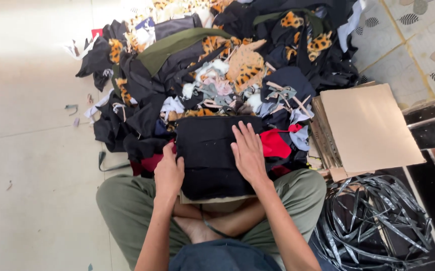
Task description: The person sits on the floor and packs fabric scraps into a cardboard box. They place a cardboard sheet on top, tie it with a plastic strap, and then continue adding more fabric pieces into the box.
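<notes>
I sit cross-legged on the floor with a stack of black fabric pieces (207, 155) across my lap, resting on a cardboard sheet. My right hand (247, 153) lies flat on top of the stack, fingers spread. My left hand (168, 173) grips the stack's left edge, fingers curled around it. A red cloth piece (275, 143) lies just right of the stack, beside my right hand.
A big heap of fabric scraps (212, 60), black, olive and leopard-print, fills the floor ahead. Flat cardboard sheets (368, 125) lie to the right. A tangle of black plastic strapping (373, 221) sits at the lower right. Pale tiled floor (26, 150) spreads to the left.
</notes>
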